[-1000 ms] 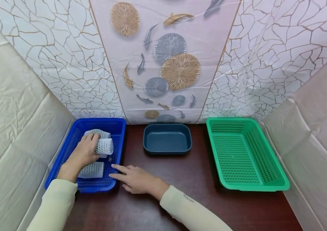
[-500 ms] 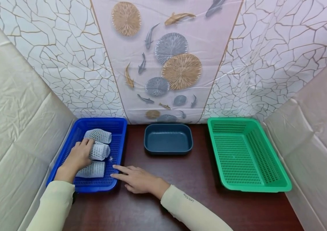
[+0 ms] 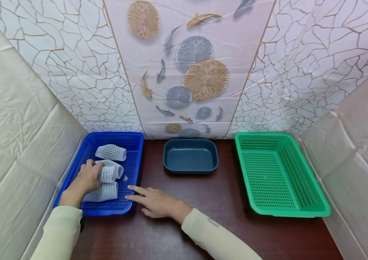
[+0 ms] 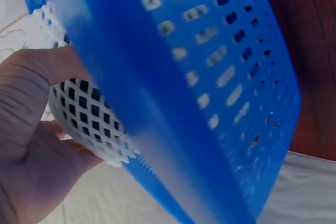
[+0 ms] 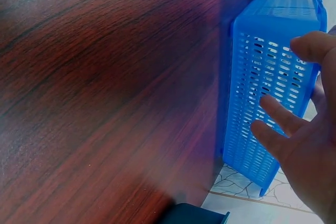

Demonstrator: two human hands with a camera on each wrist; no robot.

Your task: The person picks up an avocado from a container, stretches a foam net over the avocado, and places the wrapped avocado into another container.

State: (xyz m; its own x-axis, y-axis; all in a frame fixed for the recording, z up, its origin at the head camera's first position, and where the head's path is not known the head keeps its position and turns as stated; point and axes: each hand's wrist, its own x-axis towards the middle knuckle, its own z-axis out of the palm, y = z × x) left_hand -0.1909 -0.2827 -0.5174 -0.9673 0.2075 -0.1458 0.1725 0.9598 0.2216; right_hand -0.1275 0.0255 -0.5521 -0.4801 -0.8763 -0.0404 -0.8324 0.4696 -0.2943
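Observation:
My left hand reaches into the blue basket and grips a white foam net sleeve. In the left wrist view, thumb and fingers close round white netting, partly hidden by the basket's rim. Another foam net sleeve lies against the held one, partly covered by it. A further sleeve lies behind them, and one more lies in front, below my hand. At the basket's right side is my right hand, fingers extended and spread; in the right wrist view they are beside its slotted wall.
A dark teal tray stands at the back centre of the dark red wood table. The green basket stands on the right. Patterned cloth walls surround the back and sides. A small pale speck shows in the blue basket.
My left hand has moved left and toward me with a foam net sleeve, uncovering the rear sleeve. The right hand keeps its place; the head view has shifted slightly.

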